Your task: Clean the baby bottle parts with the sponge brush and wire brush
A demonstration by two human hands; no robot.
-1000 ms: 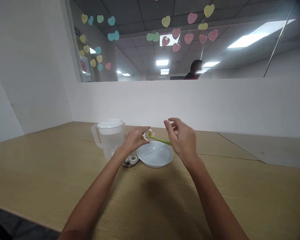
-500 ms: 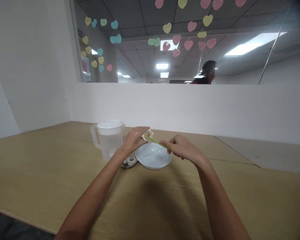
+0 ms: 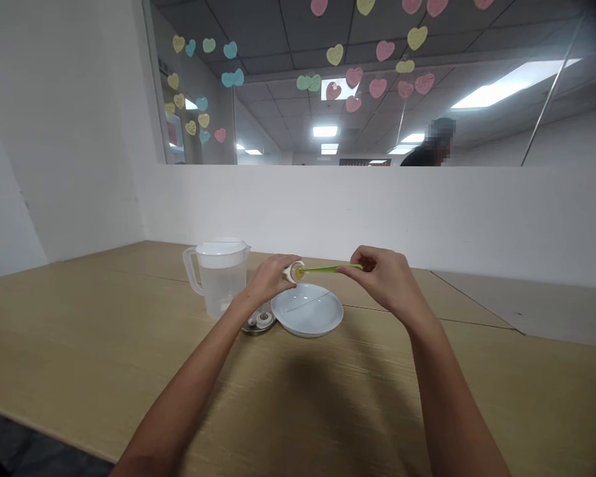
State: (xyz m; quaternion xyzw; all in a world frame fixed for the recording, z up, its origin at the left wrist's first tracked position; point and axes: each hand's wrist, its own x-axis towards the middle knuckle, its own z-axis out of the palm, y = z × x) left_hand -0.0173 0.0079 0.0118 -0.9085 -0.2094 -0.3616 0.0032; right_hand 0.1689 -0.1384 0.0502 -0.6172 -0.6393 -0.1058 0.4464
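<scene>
- Holding a small pale bottle (image 3: 293, 271) on its side above the white bowl (image 3: 307, 310), the left hand (image 3: 268, 278) has its grip closed round the body, mouth turned to the right.
- The right hand (image 3: 385, 275) pinches the far end of a thin green stick (image 3: 330, 268), whose tip sits at or in the bottle's mouth.
- A second ago that hand was spread open beside the stick; half a second ago it had pinched the stick low over the bowl. Now it is raised and the stick runs nearly level, so the stick looks to be worked along the bottle's axis.
- The lidded clear jug (image 3: 218, 275) and the small cap parts (image 3: 259, 320) rest on the wooden surface (image 3: 79, 344), unmoved.
- No brand, label or writing is readable; the paper hearts (image 3: 350, 76) on the window are too small to read.
</scene>
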